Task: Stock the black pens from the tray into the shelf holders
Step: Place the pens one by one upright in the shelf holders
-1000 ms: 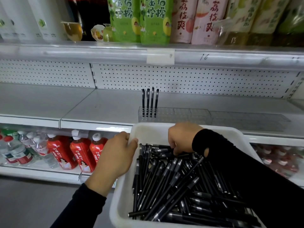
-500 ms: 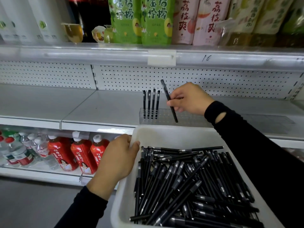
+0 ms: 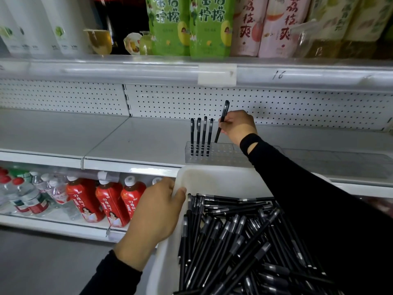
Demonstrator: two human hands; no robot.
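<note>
The black pen (image 3: pixel 222 122) is hanging tilted in the pinching fingers of the right hand (image 3: pixel 238 127). Its lower tip is hovering just above the clear holder (image 3: pixel 214 155), directly below that hand and just right of the four pens (image 3: pixel 201 135) standing in a row.

The tilt is the main risk, I judge. A tip going in at this slant could be missing the next hole, skating across the holder's top, or knocking the nearest standing pen askew. The holder looks light, so a sideways push could be sliding it along the shelf (image 3: pixel 138 143). Which hole the tip is aiming for is too small to tell.

Nearer the body, the left hand (image 3: pixel 155 213) is gripping the rim of the white tray (image 3: pixel 204 173), thumb hooked over the edge. What else is supporting the tray is out of view. The loose pens (image 3: pixel 234 241) are lying heaped under the right arm, so a slackening grip could be tipping the tray. That would be spilling pens toward the floor, or against the red bottles (image 3: pixel 110 206) on the lower shelf left of that hand.
</note>
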